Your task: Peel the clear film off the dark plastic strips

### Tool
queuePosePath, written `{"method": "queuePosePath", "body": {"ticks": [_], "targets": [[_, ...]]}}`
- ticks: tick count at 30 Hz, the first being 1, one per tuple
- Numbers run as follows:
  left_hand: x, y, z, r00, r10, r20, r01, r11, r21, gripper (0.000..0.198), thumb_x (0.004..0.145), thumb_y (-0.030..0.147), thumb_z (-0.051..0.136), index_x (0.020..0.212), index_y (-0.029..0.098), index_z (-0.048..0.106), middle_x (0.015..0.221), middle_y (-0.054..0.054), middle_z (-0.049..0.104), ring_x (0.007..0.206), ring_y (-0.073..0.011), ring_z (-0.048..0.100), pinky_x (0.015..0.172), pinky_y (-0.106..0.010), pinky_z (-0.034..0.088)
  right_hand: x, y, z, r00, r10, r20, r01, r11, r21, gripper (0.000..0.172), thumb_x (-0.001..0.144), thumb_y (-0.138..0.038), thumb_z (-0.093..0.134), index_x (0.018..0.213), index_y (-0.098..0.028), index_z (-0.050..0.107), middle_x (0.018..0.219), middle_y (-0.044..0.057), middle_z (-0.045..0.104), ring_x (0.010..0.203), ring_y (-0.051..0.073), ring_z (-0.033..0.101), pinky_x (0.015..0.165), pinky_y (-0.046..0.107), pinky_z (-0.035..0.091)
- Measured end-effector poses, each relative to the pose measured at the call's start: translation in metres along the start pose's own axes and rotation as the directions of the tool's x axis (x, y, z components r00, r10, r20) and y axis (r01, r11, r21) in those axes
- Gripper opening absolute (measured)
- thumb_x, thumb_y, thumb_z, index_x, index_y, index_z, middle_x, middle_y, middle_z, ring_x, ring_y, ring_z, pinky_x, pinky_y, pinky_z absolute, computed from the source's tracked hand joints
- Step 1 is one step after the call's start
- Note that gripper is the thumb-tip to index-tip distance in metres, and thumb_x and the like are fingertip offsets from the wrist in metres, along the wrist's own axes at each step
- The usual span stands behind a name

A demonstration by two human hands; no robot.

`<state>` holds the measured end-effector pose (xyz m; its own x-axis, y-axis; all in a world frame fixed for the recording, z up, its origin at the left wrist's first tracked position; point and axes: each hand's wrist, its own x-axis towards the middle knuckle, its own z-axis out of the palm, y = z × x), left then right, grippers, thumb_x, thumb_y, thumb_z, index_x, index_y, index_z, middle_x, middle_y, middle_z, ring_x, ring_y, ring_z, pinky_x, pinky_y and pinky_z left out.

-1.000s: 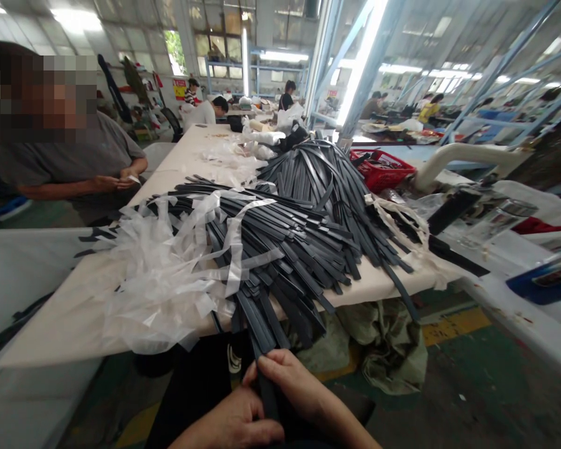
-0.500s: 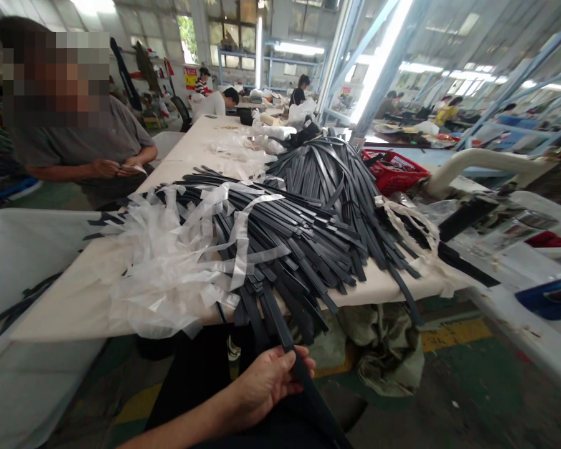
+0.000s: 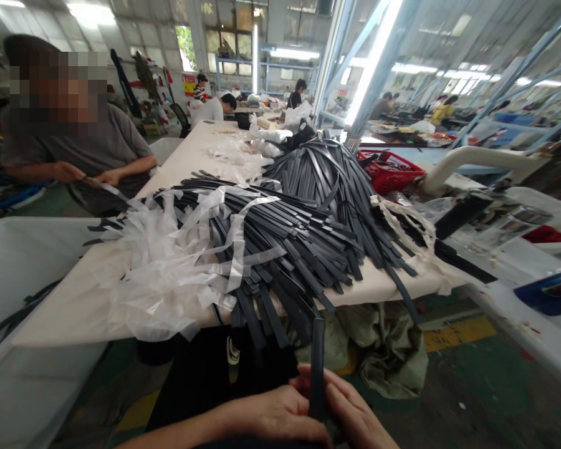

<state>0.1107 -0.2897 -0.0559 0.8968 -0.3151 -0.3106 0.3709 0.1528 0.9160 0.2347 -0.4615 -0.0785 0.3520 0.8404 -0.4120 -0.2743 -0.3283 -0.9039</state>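
Note:
At the bottom of the view, in front of the table edge, a flat black strip (image 3: pixel 316 349) stands nearly upright between my hands. My left hand (image 3: pixel 280 411) closes on it from the left with curled fingers. From the other side my right hand (image 3: pixel 348 402) grips the same strip, its thumb lying along the edge. The strip's lower part is hidden by the hands. Beyond them, a fanned pile of similar black strips (image 3: pixel 280 231) hangs partly over the edge of the cream table (image 3: pixel 75 305). Translucent film strips (image 3: pixel 163 268) lie tangled on the left of the pile.
Across the table on the left, a person (image 3: pixel 98 149) holds a thin pale strip in both hands. A large white bin (image 3: pixel 37 386) stands at the left. A red basket (image 3: pixel 393 171), a machine (image 3: pixel 500 218) and crumpled green cloth (image 3: pixel 390 349) are on the right.
My right hand has come into view and gripped the strip. The strip has come away from the pile and turned upright. The person opposite has drawn out a thin pale strip.

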Motion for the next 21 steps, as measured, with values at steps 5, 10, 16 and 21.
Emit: {"method": "queuePosePath", "body": {"ticks": [5,10,16,21], "targets": [[-0.016,0.023,-0.013,0.99,0.009,-0.141,0.044,0.929,0.369,0.03,0.089,0.041,0.056,0.087,0.018,0.076,0.067,0.001,0.063,0.061,-0.0133,0.053,0.059,-0.024,0.04,0.033,-0.031,0.029,0.984,-0.177,-0.003,0.17,0.936,0.309,0.033,0.092,-0.048,0.06,0.086,-0.016,0.063,0.064,0.001,0.062,0.056,0.011,0.053,0.056,0.022,0.041],[-0.054,0.091,-0.087,0.71,0.443,-0.548,0.198,0.621,0.758,0.029,0.091,0.037,0.052,0.082,0.02,0.073,0.083,-0.004,0.072,0.079,-0.019,0.064,0.073,-0.028,0.043,0.032,-0.037,0.019,0.976,-0.17,-0.133,0.216,0.793,0.57,0.031,0.086,-0.045,0.068,0.078,-0.017,0.06,0.052,-0.005,0.048,0.041,0.006,0.035,0.045,0.019,0.035],[-0.04,0.161,-0.213,0.405,0.543,-0.736,0.596,0.453,0.663,0.031,0.084,0.045,0.061,0.099,0.02,0.071,0.094,-0.008,0.075,0.085,-0.0246,0.067,0.073,-0.032,0.046,0.03,-0.015,0.021,0.985,-0.093,-0.148,0.166,0.759,0.629,0.032,0.086,-0.047,0.068,0.081,-0.016,0.06,0.054,-0.005,0.049,0.039,0.004,0.032,0.041,0.018,0.034],[0.005,0.183,-0.269,0.373,0.518,-0.769,0.745,0.327,0.581,0.039,0.075,0.041,0.072,0.107,0.018,0.07,0.11,-0.016,0.072,0.1,-0.0312,0.066,0.08,-0.035,0.047,0.04,0.025,0.017,0.994,0.004,-0.105,0.062,0.784,0.618,0.05,0.07,-0.063,0.076,0.079,-0.017,0.058,0.045,-0.007,0.048,0.03,0.003,0.031,0.034,0.016,0.025]]}}
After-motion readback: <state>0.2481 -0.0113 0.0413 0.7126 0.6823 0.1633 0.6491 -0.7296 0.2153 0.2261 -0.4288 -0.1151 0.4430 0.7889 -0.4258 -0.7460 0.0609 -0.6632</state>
